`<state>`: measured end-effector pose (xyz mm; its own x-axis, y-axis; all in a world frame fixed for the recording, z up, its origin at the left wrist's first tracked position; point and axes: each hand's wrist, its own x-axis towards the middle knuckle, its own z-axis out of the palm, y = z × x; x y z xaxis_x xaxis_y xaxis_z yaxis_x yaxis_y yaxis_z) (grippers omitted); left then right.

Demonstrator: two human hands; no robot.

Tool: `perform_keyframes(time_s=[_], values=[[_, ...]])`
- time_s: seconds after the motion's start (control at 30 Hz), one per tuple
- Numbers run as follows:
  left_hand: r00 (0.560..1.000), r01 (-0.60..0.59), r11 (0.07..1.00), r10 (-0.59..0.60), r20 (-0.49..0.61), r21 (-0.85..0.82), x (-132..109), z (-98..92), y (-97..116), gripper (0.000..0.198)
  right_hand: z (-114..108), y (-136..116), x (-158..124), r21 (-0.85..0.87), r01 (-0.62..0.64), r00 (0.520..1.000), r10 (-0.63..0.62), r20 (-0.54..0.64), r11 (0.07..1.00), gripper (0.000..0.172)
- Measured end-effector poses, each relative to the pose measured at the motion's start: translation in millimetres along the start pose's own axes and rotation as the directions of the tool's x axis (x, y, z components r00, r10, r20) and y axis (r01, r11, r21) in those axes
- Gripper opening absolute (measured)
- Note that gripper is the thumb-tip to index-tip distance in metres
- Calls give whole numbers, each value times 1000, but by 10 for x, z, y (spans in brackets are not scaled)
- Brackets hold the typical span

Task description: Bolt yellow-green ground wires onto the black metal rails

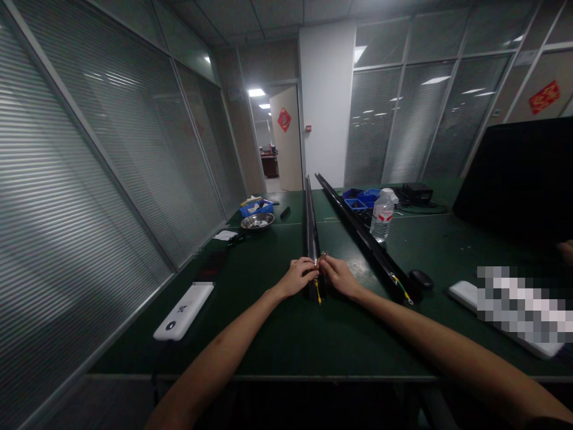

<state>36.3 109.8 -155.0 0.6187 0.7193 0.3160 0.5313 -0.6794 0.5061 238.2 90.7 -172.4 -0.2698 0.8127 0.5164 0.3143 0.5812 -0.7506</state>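
A long black metal channel (310, 224) lies lengthwise on the green table, its near end between my two hands. At that end my left hand (299, 279) is closed, thumb and fingers pinched together over the channel; what they grip is hidden. My right hand (340, 277) is closed too, pinching a small shiny metal piece (324, 255) whose kind is too small to tell. Just below the fingertips, a short yellow-green ground wire (319, 294) hangs at the channel's near end. To the right lies a second black channel (353, 222), with another yellow-green wire (401, 288) with ring terminals.
A water bottle (382, 216) stands beside the second channel, near blue bins (356, 204) and a black mouse-like object (421, 279). At the far left are a metal bowl (257, 221) and a blue tray (256, 208). A white device (183, 312) lies nearer left; a dark monitor (519, 173) stands right.
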Motion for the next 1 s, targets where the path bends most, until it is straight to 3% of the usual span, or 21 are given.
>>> perform_keyframes(time_s=[0.53, 1.0], values=[[999, -16, 1000, 16, 29, -5, 6, 2, -12, 22, -2, -102, -22, -35, 17, 1000, -18, -25, 999, 37], [1000, -20, 1000, 20, 14, -11, 8, 0, -10, 17, 5, 34, 2, -6, 9, 1000, -9, 4, 1000, 47]])
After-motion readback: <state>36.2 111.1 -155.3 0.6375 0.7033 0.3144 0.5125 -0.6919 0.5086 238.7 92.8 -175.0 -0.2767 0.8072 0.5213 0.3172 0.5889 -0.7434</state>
